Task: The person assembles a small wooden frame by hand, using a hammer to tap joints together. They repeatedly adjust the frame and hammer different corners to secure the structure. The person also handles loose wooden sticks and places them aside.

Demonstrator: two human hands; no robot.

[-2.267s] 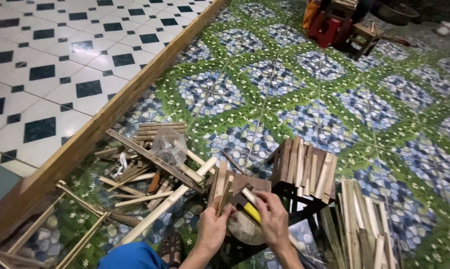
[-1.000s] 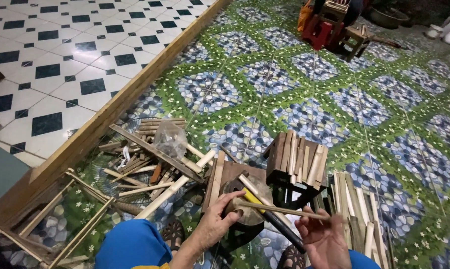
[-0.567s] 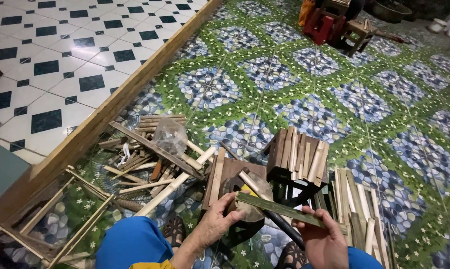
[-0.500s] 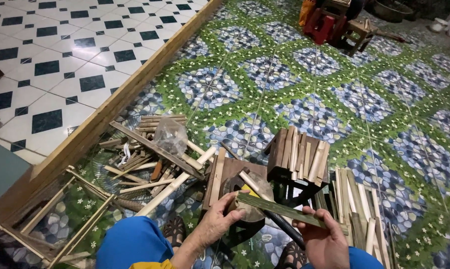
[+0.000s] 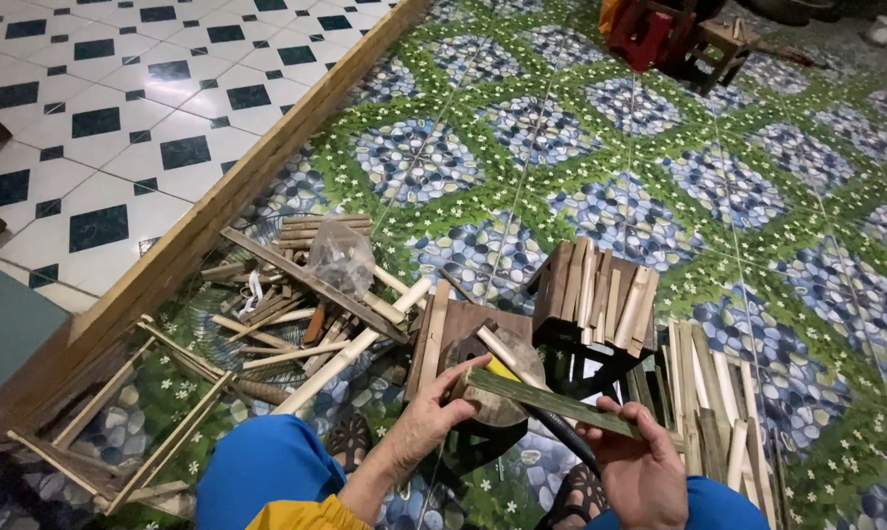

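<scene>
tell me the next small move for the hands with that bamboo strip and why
Probably lower the bamboo strip onto the round wooden block under it: the left hand and right hand hold it level at both ends just above the block.

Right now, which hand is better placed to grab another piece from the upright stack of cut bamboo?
Probably right. The right hand holds the far end of the green bamboo strip, close below the stack of cut bamboo pieces. The left hand grips the strip's other end, farther away.
</scene>
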